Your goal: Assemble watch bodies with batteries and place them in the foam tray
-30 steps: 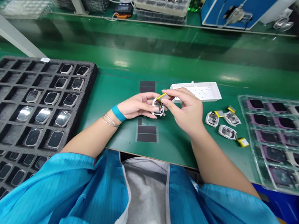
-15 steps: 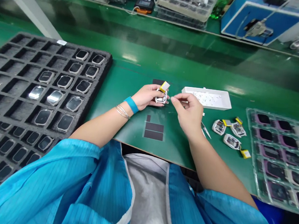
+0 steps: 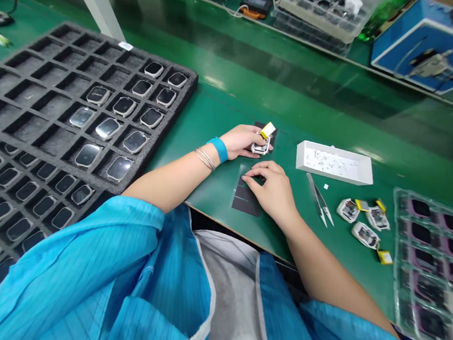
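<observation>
Across the green workbench point(image 3: 334, 121), a black foam tray point(image 3: 190, 82) fills the left of your frame, its cells keeping the watch bodies point(image 3: 107, 128) apart, probably so their glass faces do not rub. At the right edge, a clear blister tray point(image 3: 396, 248) holds dark screens, each in its own pocket. Nearer your hands, a white tray point(image 3: 333, 174) holds small white bits within easy reach. Just below it lie steel tweezers point(image 3: 319, 199), with loose circuit modules point(image 3: 365, 235) and yellow batteries point(image 3: 384, 257) to their right. Your left hand point(image 3: 239, 142) is curled shut around one module point(image 3: 260, 149), with its battery point(image 3: 268, 130) standing clear of your fingers, likely to keep it unpinched. Your right hand point(image 3: 268, 187), loosely curled, rests on dark film strips point(image 3: 244, 200); the view does not settle whether it grips one.
</observation>
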{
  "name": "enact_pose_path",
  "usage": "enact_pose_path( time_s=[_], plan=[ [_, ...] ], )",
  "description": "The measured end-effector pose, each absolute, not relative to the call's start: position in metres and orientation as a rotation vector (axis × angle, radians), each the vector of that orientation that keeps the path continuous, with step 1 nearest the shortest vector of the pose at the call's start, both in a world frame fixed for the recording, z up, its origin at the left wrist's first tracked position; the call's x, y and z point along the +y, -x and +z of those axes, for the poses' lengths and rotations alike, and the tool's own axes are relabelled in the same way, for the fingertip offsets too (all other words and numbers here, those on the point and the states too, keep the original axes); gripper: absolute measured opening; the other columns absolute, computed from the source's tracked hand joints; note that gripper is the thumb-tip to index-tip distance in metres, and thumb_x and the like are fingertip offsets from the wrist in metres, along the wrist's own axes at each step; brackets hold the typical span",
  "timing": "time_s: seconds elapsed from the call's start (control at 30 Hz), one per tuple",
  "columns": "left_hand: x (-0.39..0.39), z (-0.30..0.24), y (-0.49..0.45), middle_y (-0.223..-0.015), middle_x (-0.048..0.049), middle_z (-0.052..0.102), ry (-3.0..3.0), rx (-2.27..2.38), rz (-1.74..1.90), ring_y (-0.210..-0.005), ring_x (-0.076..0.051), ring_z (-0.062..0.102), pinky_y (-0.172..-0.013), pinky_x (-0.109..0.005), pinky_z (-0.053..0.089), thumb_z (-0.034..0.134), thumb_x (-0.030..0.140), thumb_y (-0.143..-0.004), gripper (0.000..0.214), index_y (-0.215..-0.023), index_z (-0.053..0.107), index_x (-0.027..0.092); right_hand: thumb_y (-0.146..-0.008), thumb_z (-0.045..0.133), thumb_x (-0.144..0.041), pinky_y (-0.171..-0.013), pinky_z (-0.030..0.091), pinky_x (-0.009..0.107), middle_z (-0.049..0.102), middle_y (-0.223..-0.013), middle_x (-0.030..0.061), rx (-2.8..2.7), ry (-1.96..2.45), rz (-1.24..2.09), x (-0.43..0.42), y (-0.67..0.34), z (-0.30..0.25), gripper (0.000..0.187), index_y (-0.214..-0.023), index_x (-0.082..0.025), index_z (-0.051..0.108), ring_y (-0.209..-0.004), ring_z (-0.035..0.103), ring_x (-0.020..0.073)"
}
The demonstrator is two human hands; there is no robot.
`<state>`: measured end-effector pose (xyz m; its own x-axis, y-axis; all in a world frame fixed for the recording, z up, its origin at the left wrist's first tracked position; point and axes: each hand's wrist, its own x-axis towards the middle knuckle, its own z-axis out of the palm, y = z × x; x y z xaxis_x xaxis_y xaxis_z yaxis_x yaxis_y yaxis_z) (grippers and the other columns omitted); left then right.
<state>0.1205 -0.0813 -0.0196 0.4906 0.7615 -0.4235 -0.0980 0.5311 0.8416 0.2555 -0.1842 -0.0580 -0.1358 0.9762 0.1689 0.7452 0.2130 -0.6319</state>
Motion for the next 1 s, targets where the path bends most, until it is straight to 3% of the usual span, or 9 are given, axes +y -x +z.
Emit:
enact_pose_path(
  time_s=[0.33,0.57,0.67,0.8,1.0],
  plan=[
    [-0.082,-0.019,-0.122,-0.074,-0.0044,0.072,-0.857,0.925,0.611,-0.072,-0.012,0.068,-0.098,-0.04,0.054,0.058,-0.002,-0.082,0.014,-0.08,0.061,0.012,-0.094,0.054,-0.021,-0.098,0.047,0.053,0.062,-0.105,0.0116,-2.095,1.486,0.498,-0.19,-0.254,-0.054,0.011,-0.085,-0.023,0.059,-0.104,0.057,0.0304],
    [-0.085,-0.019,-0.125,-0.072,-0.0029,0.071,-0.902,0.971,0.621,-0.066,-0.01,0.066,-0.088,-0.033,0.058,0.058,-0.004,-0.082,0.016,-0.081,0.063,0.012,-0.1,0.052,-0.039,-0.096,0.049,0.049,0.064,-0.103,0.0107,-1.805,1.199,0.092,-0.2,-0.27,-0.025,0.018,-0.09,-0.026,0.059,-0.104,0.062,0.0276],
    [-0.088,-0.017,-0.126,-0.073,-0.0024,0.071,-0.961,0.979,0.628,-0.064,-0.01,0.065,-0.081,-0.029,0.059,0.058,-0.003,-0.082,0.016,-0.083,0.064,0.012,-0.097,0.058,-0.041,-0.096,0.051,0.049,0.069,-0.1,0.0097,-1.579,1.211,0.178,-0.193,-0.275,-0.026,0.018,-0.086,-0.026,0.06,-0.101,0.065,0.0272],
    [-0.095,-0.014,-0.128,-0.074,-0.0009,0.071,-1.025,0.981,0.595,-0.064,-0.011,0.067,-0.074,-0.028,0.062,0.063,0.0,-0.08,0.016,-0.088,0.067,0.013,-0.084,0.073,-0.046,-0.089,0.056,0.044,0.073,-0.087,0.0055,-1.382,1.348,0.537,-0.178,-0.282,-0.034,0.024,-0.078,-0.024,0.064,-0.088,0.069,0.0244],
    [-0.104,-0.014,-0.133,-0.069,0.0004,0.066,-1.03,0.949,0.535,-0.061,-0.01,0.066,-0.074,-0.03,0.064,0.067,0.003,-0.076,0.017,-0.091,0.071,0.012,-0.069,0.084,-0.049,-0.079,0.056,0.038,0.072,-0.079,0.0031,-1.296,1.39,0.768,-0.169,-0.286,-0.037,0.032,-0.072,-0.022,0.066,-0.077,0.067,0.0206]
  ],
)
